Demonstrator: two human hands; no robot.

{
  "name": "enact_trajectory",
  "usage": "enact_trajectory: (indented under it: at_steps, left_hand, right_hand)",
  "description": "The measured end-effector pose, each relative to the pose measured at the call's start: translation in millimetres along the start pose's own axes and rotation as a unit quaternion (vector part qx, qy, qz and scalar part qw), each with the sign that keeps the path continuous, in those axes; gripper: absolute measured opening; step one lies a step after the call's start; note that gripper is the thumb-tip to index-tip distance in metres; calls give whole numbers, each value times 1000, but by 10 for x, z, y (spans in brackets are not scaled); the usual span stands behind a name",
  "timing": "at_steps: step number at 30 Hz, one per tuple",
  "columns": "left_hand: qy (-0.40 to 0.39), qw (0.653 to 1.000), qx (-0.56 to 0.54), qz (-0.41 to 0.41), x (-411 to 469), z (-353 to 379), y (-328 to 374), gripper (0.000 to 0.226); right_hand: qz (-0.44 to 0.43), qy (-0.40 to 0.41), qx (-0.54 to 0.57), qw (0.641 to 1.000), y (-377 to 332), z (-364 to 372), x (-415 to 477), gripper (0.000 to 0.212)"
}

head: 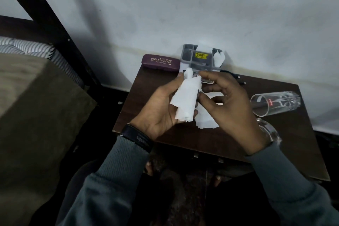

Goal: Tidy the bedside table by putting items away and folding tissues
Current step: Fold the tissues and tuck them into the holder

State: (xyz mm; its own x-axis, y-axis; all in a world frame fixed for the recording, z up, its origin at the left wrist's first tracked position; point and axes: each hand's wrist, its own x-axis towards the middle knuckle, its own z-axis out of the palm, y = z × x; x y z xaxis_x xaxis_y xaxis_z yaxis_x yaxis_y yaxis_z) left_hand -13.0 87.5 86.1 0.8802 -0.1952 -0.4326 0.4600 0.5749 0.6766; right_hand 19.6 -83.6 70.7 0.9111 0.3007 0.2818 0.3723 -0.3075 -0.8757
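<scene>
Left hand [157, 112] grips one held tissue [185, 97] over the bench's [238, 145] middle; right hand [233, 108] touches it, its grip unclear. One loose tissue [205, 122] lies beneath. Right edge: one nearer glass [268, 131], one tipped glass [275, 102]. Far edge: one spectacle case [161, 62], one organiser tray [201, 58].
</scene>
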Motion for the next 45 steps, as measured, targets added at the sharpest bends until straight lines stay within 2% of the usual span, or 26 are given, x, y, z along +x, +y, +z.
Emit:
enact_trajectory:
  at_steps: [4,7,9,12,14,16,18,20,22,24,25,27,30,32,35,39,40,41,44,45]
  left_hand:
    - [19,999,-27,1,-31,-17,-16,47]
    - [47,997,-5,58,-32,-9,-55,26]
    - [69,993,24,88,-3,0,-66,22]
    - [117,984,72,112,69,-46,-75,34]
    - [156,959,185,145,122,-98,-101,44]
    - [140,940,266,164,142,-129,-132,48]
    - [110,936,286,173,146,-154,-156,49]
    - [100,933,291,188,137,-161,-148,49]
    - [97,930,294,199,146,-149,-149,51]
    - [127,909,334,213,175,-166,-166,52]
    - [147,894,363,220,191,-175,-177,53]
    - [190,866,397,235,192,-177,-186,53]
    - [220,818,455,274,155,-158,-184,55]
    - [213,804,479,281,128,-160,-188,57]
    - [176,824,474,255,144,-173,-191,58]
    - [158,896,362,201,177,-160,-146,52]
    - [162,904,345,192,180,-168,-132,51]
    - [164,905,344,187,177,-174,-120,50]
    - [181,879,399,189,161,-190,-97,49]
    - [182,879,398,188,152,-187,-97,48]
  right_hand:
    - [-32,22,2,999,-45,20,6,37]
    - [-44,38,-19,998,-50,23,11,25]
    - [-37,45,-21,998,-18,16,13,22]
    - [24,73,33,997,-5,3,15,16]
    - [113,97,120,982,-37,0,30,15]
    - [219,133,272,927,-92,-36,65,14]
    - [312,167,416,838,-113,-80,89,15]
    - [403,155,476,766,-84,-59,11,29]
    - [451,93,497,735,-72,18,-144,37]
    - [442,38,507,739,-90,97,-242,31]
    - [427,27,502,752,-87,116,-247,40]
    - [404,34,480,778,-119,142,-207,54]
    - [378,51,443,811,-108,135,-159,44]
    - [374,72,423,822,-90,153,-137,46]
    - [362,100,410,831,-77,172,-48,58]
    - [347,100,470,805,-7,153,40,54]
    - [341,101,484,799,-4,126,56,51]
    - [334,109,504,789,-8,83,73,50]
    - [297,159,590,734,27,-63,117,48]
    - [298,173,590,731,49,-70,110,47]
